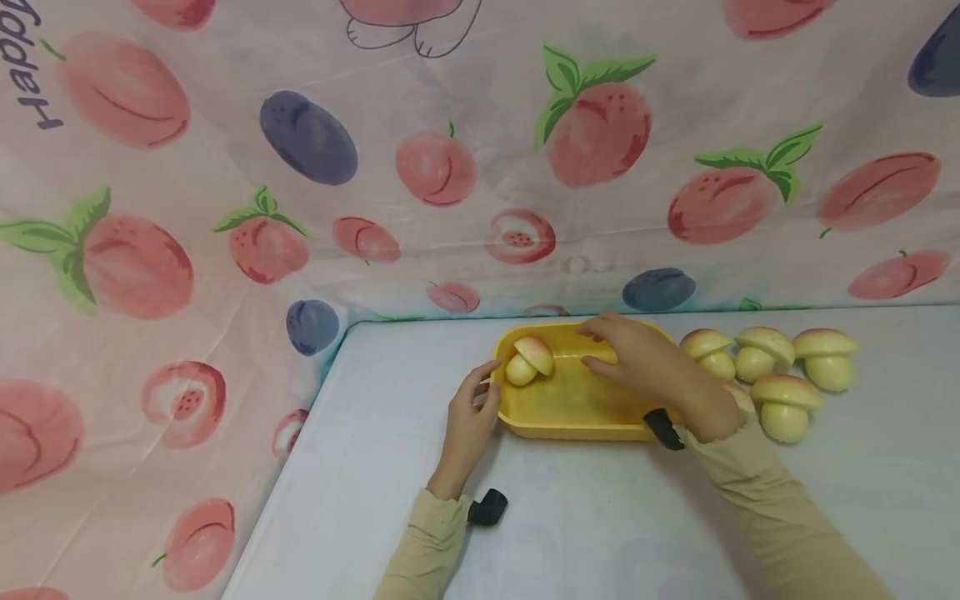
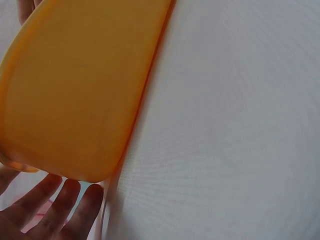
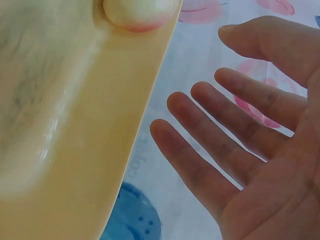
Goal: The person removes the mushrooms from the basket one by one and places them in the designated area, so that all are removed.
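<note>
A yellow plastic tray (image 1: 577, 404) stands on the white table, with one mushroom-shaped piece (image 1: 534, 357), pale yellow with a reddish cap, lying tilted at its left end. My left hand (image 1: 471, 417) is at the tray's left end; in the left wrist view its fingers (image 2: 59, 205) are extended, fingertips right at the tray's edge. Over the right half of the tray is my right hand (image 1: 645, 358), holding nothing. The right wrist view shows its fingers (image 3: 197, 160) spread and fairly straight beside the tray wall (image 3: 107, 145), with part of the mushroom piece (image 3: 142, 12) at the top.
Several more mushroom pieces (image 1: 785, 404) are grouped on the table right of the tray, one partly hidden by my right wrist. A fruit-print cloth (image 1: 465, 225) hangs behind the table and down its left side. Bare white tabletop (image 1: 585, 517) lies in front of the tray.
</note>
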Available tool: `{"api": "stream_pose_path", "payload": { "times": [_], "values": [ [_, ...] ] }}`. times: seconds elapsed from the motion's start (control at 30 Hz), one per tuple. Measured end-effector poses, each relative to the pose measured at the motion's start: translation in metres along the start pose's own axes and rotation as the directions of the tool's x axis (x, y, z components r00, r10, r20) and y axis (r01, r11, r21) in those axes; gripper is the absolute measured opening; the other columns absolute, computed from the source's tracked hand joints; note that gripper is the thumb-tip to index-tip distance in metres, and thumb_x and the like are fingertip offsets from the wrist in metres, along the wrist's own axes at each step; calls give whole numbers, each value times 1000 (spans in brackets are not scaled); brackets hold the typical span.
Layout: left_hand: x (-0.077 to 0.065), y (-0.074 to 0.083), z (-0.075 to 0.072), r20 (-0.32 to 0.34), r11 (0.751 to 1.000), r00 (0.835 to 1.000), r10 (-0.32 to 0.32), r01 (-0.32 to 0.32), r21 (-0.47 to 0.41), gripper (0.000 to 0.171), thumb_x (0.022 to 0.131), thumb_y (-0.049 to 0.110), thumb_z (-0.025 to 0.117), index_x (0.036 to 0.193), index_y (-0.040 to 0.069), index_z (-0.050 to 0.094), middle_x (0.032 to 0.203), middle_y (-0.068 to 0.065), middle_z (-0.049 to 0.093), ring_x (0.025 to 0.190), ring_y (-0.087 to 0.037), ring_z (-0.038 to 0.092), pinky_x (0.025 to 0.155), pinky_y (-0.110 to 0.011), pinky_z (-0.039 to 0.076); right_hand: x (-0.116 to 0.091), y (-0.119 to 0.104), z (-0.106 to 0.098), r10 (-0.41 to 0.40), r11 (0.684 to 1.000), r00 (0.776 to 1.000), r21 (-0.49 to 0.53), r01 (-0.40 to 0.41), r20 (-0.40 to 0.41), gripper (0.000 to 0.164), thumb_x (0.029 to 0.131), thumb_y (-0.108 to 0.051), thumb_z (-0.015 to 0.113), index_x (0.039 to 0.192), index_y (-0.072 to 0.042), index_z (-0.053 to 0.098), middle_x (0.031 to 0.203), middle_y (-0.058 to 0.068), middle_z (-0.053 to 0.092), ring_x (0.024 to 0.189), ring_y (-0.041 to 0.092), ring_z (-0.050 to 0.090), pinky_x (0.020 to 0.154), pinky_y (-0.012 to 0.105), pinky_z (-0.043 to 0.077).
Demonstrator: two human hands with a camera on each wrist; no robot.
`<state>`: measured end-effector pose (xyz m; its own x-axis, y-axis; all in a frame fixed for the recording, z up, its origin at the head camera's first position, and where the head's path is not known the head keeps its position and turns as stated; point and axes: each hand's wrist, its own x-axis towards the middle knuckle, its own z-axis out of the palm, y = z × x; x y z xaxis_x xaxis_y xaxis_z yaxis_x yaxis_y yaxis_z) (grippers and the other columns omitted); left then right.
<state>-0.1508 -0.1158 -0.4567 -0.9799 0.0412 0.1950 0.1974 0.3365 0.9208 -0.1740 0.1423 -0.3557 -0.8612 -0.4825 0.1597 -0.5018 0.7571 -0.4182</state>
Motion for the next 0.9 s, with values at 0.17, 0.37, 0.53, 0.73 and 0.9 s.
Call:
{"api": "stream_pose_path", "payload": {
  "times": [0.17,0.37,0.53,0.73,0.9],
  "values": [
    [1,0,-1,3,1000,1000,3,-3,-1,33,104,16,52,136,18,60,138,-5,57,111,-24,61,81,-29,55,6,-5,3,24,1000,1000,-4,-24,20,41,94,-21,68,128,1,61,121,18,62,108,32,63,88,48,53],
    [2,-1,0,-4,1000,1000,-2,2,4,33,104,16,53,136,18,60,137,-5,58,112,-25,62,82,-28,54,12,-8,10,-17,999,1000,38,17,-2,40,94,-19,70,126,3,61,121,19,62,108,33,64,89,47,53],
    [1,5,0,2,1000,1000,-20,21,-5,34,104,12,52,137,11,58,140,-10,56,114,-31,60,81,-26,52,18,-11,15,-18,999,1000,51,18,5,41,94,-20,70,127,3,61,122,19,63,110,34,63,94,48,51],
    [-7,36,-6,20,1000,1000,-21,21,-6,34,103,7,50,136,2,57,139,-16,56,114,-36,60,84,-30,53,28,-15,22,5,996,999,91,-9,51,45,94,-21,69,131,4,59,128,21,62,119,36,59,102,51,46],
    [-10,44,-7,12,1000,1000,-20,20,-2,34,103,8,51,135,2,58,138,-16,57,114,-36,60,86,-33,54,33,-20,29,-18,993,998,114,12,53,45,94,-20,68,130,5,59,128,20,63,122,35,57,106,50,43]
  ]
}}
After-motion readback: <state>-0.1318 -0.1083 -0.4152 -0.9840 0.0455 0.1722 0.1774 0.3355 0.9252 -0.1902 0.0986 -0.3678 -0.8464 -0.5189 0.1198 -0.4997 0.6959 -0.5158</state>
